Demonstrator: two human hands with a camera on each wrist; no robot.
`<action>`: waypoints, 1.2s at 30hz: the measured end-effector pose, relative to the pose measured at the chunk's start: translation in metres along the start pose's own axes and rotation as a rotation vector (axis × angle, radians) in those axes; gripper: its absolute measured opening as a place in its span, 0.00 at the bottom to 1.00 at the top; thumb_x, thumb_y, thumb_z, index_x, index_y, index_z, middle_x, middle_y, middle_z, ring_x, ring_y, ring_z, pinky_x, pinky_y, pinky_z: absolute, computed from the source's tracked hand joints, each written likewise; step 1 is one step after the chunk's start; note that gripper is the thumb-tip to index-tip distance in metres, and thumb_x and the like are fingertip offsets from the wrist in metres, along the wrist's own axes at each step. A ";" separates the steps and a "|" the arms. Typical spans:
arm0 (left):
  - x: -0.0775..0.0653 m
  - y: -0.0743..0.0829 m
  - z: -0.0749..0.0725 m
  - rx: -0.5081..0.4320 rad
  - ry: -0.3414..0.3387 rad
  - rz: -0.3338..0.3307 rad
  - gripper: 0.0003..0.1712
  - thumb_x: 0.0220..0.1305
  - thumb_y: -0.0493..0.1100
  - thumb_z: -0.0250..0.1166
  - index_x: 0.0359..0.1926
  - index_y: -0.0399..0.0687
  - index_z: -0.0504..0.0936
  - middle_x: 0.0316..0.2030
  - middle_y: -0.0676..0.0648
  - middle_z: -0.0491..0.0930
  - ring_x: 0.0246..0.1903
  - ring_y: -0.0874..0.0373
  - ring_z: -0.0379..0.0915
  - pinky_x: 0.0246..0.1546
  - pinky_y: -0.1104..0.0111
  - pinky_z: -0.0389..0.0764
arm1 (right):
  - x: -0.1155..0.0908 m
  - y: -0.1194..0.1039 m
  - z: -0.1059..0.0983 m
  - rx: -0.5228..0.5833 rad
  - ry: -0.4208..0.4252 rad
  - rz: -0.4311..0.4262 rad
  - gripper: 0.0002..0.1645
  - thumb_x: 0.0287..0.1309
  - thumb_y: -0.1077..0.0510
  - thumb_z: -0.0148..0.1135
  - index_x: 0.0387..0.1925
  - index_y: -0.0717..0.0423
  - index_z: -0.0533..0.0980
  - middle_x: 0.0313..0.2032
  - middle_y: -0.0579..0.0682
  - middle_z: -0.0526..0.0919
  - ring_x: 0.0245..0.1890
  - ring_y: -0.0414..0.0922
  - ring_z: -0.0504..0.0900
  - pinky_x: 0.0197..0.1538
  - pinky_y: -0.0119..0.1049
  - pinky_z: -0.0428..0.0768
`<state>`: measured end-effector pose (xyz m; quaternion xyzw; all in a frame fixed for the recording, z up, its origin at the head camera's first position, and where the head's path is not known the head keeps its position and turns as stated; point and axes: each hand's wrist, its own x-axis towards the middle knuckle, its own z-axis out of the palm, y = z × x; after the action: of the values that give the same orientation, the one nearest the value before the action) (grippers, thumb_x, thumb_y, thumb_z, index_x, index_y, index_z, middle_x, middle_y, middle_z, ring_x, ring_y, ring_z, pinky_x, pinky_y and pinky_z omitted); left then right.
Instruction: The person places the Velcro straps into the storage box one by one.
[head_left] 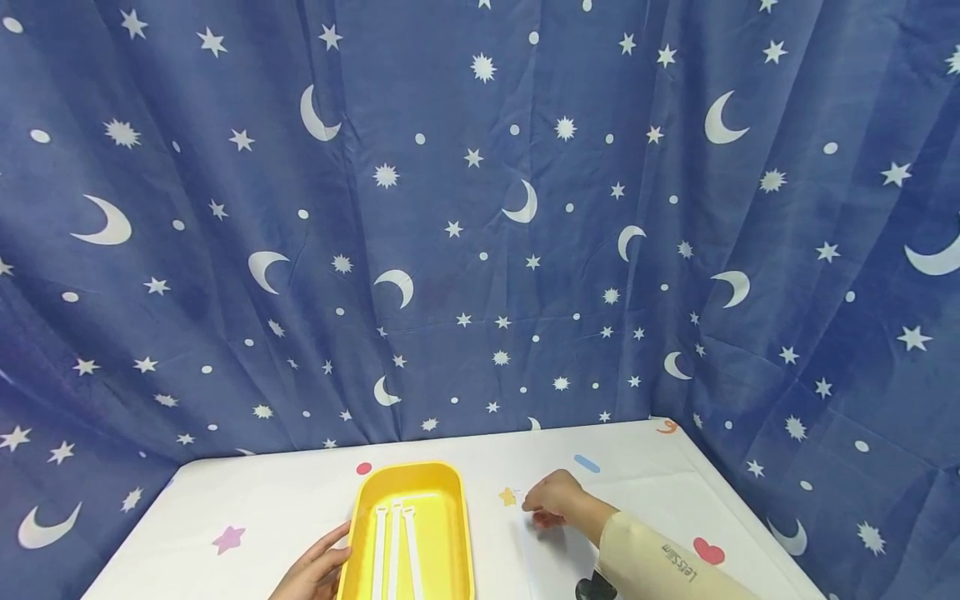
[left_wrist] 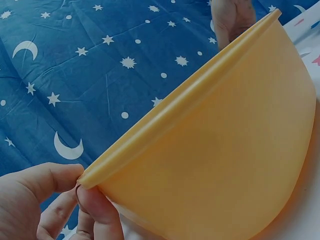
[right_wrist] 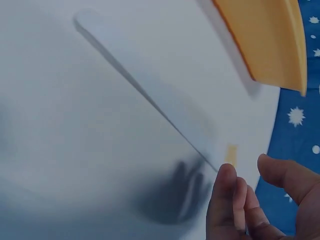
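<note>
My left hand (head_left: 313,568) pinches the left rim of a yellow plastic tray (head_left: 468,546); in the left wrist view, thumb and forefinger meet at the rim's corner. Inside the tray lie three white straps (head_left: 395,542) with slotted heads, their lower ends cut off by the frame. My right hand (head_left: 555,498) is low over the white table, right of the tray. In the right wrist view its thumb is spread from the fingers, with nothing between them. Another white strap (right_wrist: 145,75) lies on the table there, its far end hidden near the fingertips.
The white tabletop (head_left: 285,492) has printed coloured shapes, among them a yellow star (head_left: 507,497) and a red heart (head_left: 708,551). A blue curtain (head_left: 450,275) with moons and stars hangs behind the table and along its sides. A small black object (head_left: 596,587) shows under the right sleeve.
</note>
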<state>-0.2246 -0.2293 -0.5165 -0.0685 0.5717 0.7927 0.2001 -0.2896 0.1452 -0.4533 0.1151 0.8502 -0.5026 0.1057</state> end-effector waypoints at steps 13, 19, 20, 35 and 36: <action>0.000 0.000 0.001 0.000 0.012 0.004 0.42 0.66 0.48 0.65 0.75 0.43 0.58 0.45 0.50 0.83 0.47 0.56 0.80 0.51 0.56 0.82 | 0.003 0.024 0.024 -0.219 0.130 -0.055 0.14 0.40 0.67 0.76 0.23 0.60 0.76 0.16 0.49 0.78 0.12 0.35 0.74 0.20 0.24 0.78; 0.000 0.002 0.002 0.011 0.026 -0.002 0.45 0.66 0.49 0.65 0.76 0.41 0.53 0.45 0.50 0.83 0.46 0.56 0.80 0.51 0.56 0.82 | -0.004 0.025 0.029 -0.257 0.215 -0.142 0.17 0.34 0.67 0.79 0.20 0.58 0.74 0.12 0.46 0.77 0.11 0.35 0.73 0.19 0.25 0.74; 0.000 0.002 0.002 0.013 0.025 -0.002 0.45 0.66 0.49 0.65 0.76 0.41 0.53 0.45 0.50 0.83 0.46 0.56 0.80 0.51 0.56 0.82 | -0.004 0.025 0.029 -0.262 0.228 -0.150 0.18 0.33 0.67 0.79 0.20 0.57 0.74 0.12 0.46 0.77 0.10 0.35 0.73 0.19 0.25 0.74; -0.001 0.001 -0.001 -0.027 -0.002 -0.001 0.41 0.66 0.49 0.65 0.74 0.45 0.59 0.44 0.50 0.83 0.47 0.55 0.81 0.51 0.56 0.82 | 0.003 0.031 0.036 -0.273 0.283 -0.122 0.19 0.30 0.70 0.80 0.20 0.57 0.74 0.19 0.47 0.76 0.13 0.36 0.76 0.20 0.26 0.77; -0.001 0.001 -0.001 -0.026 -0.002 0.000 0.41 0.66 0.49 0.65 0.74 0.45 0.60 0.44 0.50 0.83 0.47 0.55 0.81 0.51 0.56 0.82 | 0.003 0.031 0.036 -0.267 0.284 -0.118 0.19 0.30 0.70 0.80 0.20 0.56 0.74 0.19 0.48 0.77 0.13 0.36 0.76 0.19 0.25 0.77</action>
<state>-0.2240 -0.2306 -0.5151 -0.0703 0.5612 0.8001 0.2001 -0.2812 0.1283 -0.4971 0.1199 0.9210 -0.3693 -0.0306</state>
